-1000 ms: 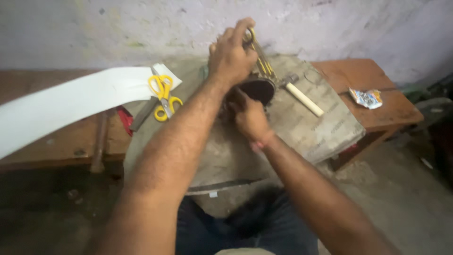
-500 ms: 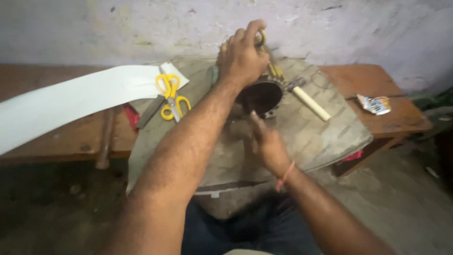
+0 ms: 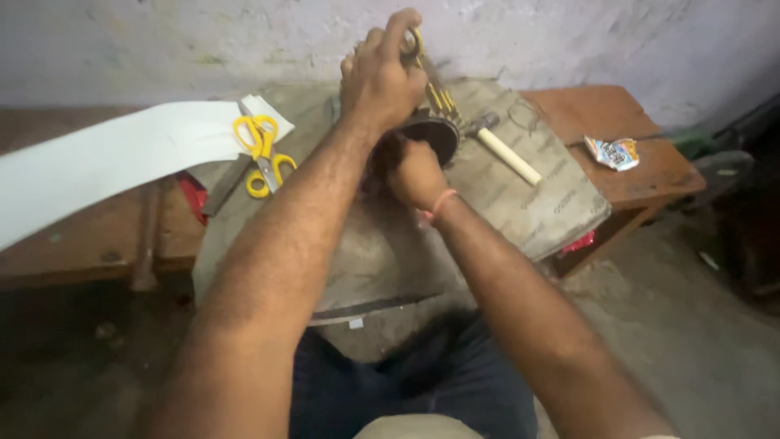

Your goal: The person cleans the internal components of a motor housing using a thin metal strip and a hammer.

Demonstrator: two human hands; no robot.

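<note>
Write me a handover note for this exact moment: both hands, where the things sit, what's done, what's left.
Left hand: raised, gripping a yellow-handled tool standing on the round dark part.
Right hand: fist closed at the part's near edge; what it holds is hidden.
The part sits on a grey pad over the bench. Hammer lies just right of it; scissors and a white sheet to the left.
Done and left: cannot be told from this view.
</note>
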